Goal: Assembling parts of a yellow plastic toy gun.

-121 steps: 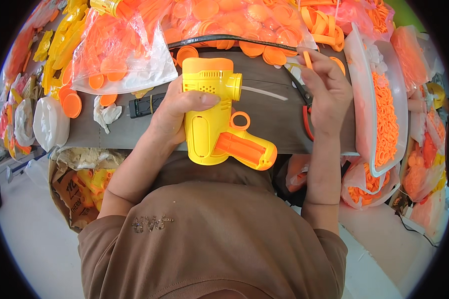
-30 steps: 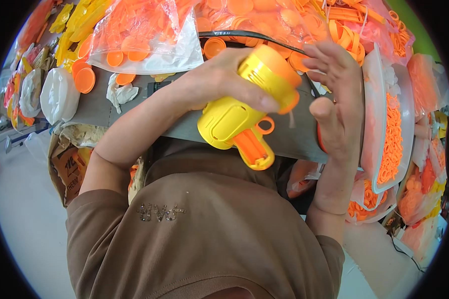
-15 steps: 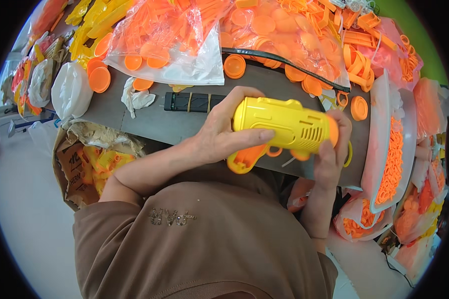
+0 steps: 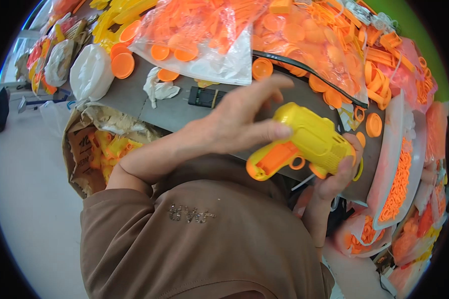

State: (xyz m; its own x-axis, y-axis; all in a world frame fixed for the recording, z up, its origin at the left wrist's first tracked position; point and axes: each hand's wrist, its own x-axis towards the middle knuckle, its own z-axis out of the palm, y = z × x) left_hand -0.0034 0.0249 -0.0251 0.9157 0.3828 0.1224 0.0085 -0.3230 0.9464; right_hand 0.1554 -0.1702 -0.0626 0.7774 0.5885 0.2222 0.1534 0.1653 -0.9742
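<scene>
A yellow toy gun with an orange trigger ring and an orange insert in its handle is held above the table edge, tilted with its front lower right. My right hand grips the front end, fingers wrapped around it. Over the gun's rear, my left hand has its fingers stretched and spread; its thumb lies at the gun's back edge, and I cannot tell whether it touches. Behind my left hand lies a black tool with two metal prongs, partly hidden by that hand.
Clear bags of orange parts fill the table's far side. Orange round caps and a crumpled tissue lie nearer. At left, a brown paper bag holds yellow and orange pieces. On the right stands a translucent tub of small orange rings.
My left hand has loosened from the gun's rear and spread its fingers. The gun has tilted further down at the front, in my right hand. The whole view has shifted, with the table sliding right.
</scene>
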